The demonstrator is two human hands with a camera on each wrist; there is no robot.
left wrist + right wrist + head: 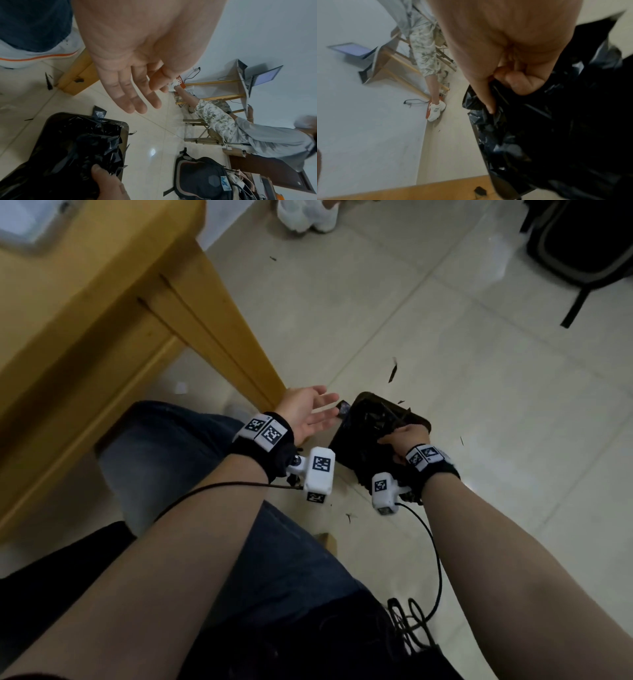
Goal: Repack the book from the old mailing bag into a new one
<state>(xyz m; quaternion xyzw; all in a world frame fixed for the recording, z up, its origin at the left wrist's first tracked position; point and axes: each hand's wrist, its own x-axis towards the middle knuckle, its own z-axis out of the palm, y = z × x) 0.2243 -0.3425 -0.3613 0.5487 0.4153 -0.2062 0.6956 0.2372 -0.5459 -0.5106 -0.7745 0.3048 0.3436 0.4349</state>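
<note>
My right hand (397,439) grips a crumpled black plastic mailing bag (539,135), thumb and curled fingers pinching its top. The bag hangs into a black waste bin (366,398) on the floor, among other torn black plastic (77,146). My left hand (327,407) hovers open just left of the bin's rim (126,135), palm up, fingers straight, holding nothing; in the left wrist view the left hand (145,98) shows bare and my right thumb (104,180) presses on the plastic. No book is in view.
A wooden table leg (219,313) stands close on the left. Black plastic scraps (393,373) litter the tiled floor. A black backpack (202,175) lies to the far right. Another person (240,128) sits at a small desk beyond, white shoes (306,215) visible.
</note>
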